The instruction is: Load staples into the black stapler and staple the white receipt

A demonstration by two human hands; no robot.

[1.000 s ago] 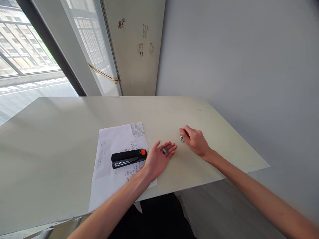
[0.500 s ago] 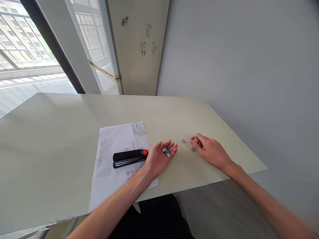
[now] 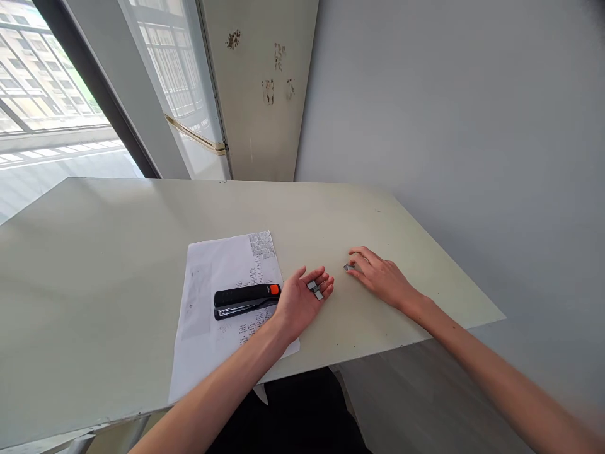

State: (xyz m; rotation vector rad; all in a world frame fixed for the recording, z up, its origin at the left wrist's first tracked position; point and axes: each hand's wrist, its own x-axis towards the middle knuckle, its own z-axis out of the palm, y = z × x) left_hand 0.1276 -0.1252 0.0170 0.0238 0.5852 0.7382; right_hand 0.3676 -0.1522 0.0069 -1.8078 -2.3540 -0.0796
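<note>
My left hand [image 3: 299, 306] lies palm up over the paper's right edge, holding several small grey metallic strips [image 3: 315, 290] across its fingers. To its right, my right hand [image 3: 380, 274] is palm down on the table, thumb and fingertips closed at another small grey strip [image 3: 347, 267], whose left end shows. Left of my left hand, a black stapler [image 3: 243, 294] with an orange-red patch rests on the printed white paper [image 3: 201, 340]. The space under my right palm is hidden.
The pale table [image 3: 118, 284] has its near edge close to my body. A grey wall [image 3: 449, 113] stands along the right, a stained whitish cabinet or fridge [image 3: 259, 132] behind the table. Windows are at the far left.
My right hand has moved left to the farther strip. The nearer strip, seen before below its fingers, no longer shows. My left hand has barely moved.
</note>
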